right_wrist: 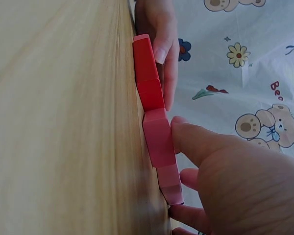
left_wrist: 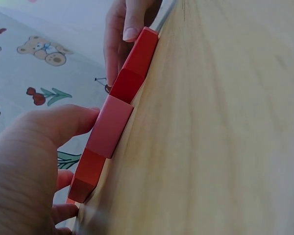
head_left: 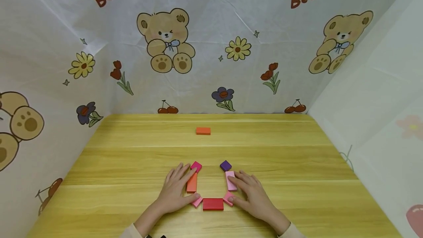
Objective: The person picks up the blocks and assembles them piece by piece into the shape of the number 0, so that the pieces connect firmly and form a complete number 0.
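Small blocks form a U on the table. My left hand point(head_left: 174, 193) lies along its left side, fingers extended. Its thumb touches a pink block point(head_left: 197, 203) at the corner, and its index fingertip reaches a magenta block point(head_left: 196, 166); between them sits an orange-red block point(head_left: 192, 183). On the other side, my right hand point(head_left: 257, 198) rests its thumb on a second pink block point(head_left: 227, 196) and its index finger on a light pink block point(head_left: 230, 184). A purple block point(head_left: 226, 165) stands above that one. The red block point(head_left: 213, 204) forms the bottom, between both thumbs.
Farther back on the wooden table point(head_left: 138, 150) lies a lone orange block point(head_left: 203, 131). A white cloth point(head_left: 205, 21) printed with bears and flowers hangs behind and along the sides. A thin pale cord point(head_left: 347, 157) shows at the right table edge.
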### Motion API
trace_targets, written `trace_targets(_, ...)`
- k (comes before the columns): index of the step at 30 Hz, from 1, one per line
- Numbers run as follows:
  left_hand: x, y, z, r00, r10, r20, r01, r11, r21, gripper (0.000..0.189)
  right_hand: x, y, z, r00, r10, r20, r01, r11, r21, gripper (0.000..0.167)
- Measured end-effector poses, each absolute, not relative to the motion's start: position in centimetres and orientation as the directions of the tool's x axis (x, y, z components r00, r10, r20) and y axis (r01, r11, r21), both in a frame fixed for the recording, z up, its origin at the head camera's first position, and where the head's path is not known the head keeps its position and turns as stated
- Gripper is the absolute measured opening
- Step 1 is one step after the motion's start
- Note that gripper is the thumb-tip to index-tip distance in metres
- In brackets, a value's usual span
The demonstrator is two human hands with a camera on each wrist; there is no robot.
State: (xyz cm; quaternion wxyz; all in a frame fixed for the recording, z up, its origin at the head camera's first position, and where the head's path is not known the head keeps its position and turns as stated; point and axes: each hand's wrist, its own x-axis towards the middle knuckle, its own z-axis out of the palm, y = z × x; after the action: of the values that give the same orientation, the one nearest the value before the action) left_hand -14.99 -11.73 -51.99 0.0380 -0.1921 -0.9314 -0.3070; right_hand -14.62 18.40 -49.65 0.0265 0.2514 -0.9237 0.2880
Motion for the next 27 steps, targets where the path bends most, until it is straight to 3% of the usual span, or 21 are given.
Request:
trace_targets(16, -15.0, -12.3, -51.7, -0.932, 0.337, 0.133, 0.35, 0.744, 0.57, 0.083, -14.8, 18.0, -49.9, -0.865, -0.449, 0.226, -0.494, 0.676, -0.547, 0.057)
trace_targets(27, -15.4, -12.0, -51.5, -0.929, 0.348, 0.124, 0.35, 0.722, 0.597, 0.083, -15.4, 18.8, -47.8, -0.895, -0.386, 0.223, -0.429, 0.611, -0.665, 0.053)
